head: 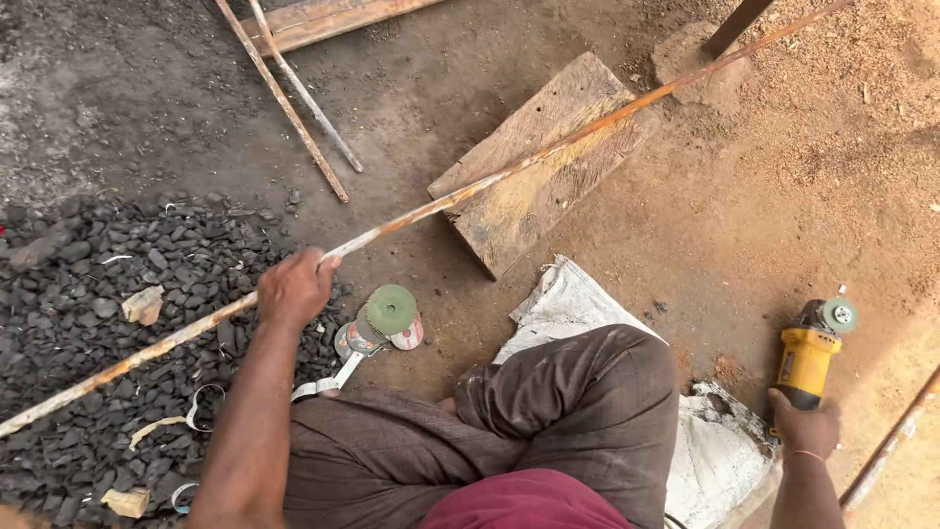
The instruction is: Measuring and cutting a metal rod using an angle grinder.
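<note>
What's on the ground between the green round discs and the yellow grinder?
In the head view, a white sack and the person's bent knee lie between the green discs and yellow grinder.

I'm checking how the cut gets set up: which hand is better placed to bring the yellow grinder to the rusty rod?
The right hand: it already grips the yellow angle grinder on the ground. The left hand is closed around the long rusty rod, holding it.

A rod (470,191) lies across a plank (543,162), with a grinder (808,358) well right.
</note>
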